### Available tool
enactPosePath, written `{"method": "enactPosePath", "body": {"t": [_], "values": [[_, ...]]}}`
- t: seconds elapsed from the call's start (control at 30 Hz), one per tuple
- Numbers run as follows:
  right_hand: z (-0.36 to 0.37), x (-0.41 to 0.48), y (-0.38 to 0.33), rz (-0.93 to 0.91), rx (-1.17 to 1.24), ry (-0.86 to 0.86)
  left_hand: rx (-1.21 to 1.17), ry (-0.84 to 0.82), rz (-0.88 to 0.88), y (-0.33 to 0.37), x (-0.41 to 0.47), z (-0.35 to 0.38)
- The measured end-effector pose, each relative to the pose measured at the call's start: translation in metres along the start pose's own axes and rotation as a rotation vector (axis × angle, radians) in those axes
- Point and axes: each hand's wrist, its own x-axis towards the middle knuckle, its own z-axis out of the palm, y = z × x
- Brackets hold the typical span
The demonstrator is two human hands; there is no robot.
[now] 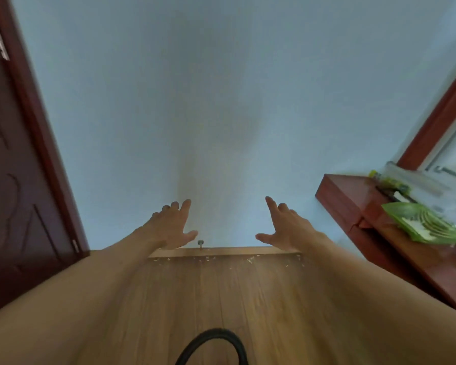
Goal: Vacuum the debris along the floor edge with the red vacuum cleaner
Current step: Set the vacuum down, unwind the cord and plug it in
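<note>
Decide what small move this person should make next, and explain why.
Probably lower the right hand to the black hose looping at the bottom of the view, likely the vacuum's. Both it and the left hand are open and hold nothing, while debris lies scattered along the baseboard.

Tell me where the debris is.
In the head view, centre: the debris lies scattered on the floor along the skirting board, below the door stop.

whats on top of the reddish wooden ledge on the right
On the ledge lie a green packet and, behind it, a clear plastic bag with yellow-green bits. The bag's contents are too blurred to tell, and the ledge beneath both is covered.
</note>
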Motion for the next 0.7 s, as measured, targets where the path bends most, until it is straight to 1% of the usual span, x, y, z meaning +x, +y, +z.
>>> {"method": "enactPosePath", "body": {"t": [0.13, 0.27, 0.5, 0.7], "values": [[-0.067, -0.023, 0.010, 0.026, -0.050, 0.032, 0.059, 0.059, 0.060, 0.025, -0.004, -0.066], [-0.114, -0.048, 0.025, 0.041, -0.094, 0.078, 0.082, 0.099, 0.118, 0.056, -0.007, -0.113], [-0.161, -0.099, 0.065, 0.078, -0.108, 0.114, 0.123, 0.115, 0.196, 0.119, -0.016, -0.157], [-0.179, -0.143, 0.103, 0.119, -0.102, 0.147, 0.159, 0.120, 0.259, 0.175, -0.034, -0.179]]}}
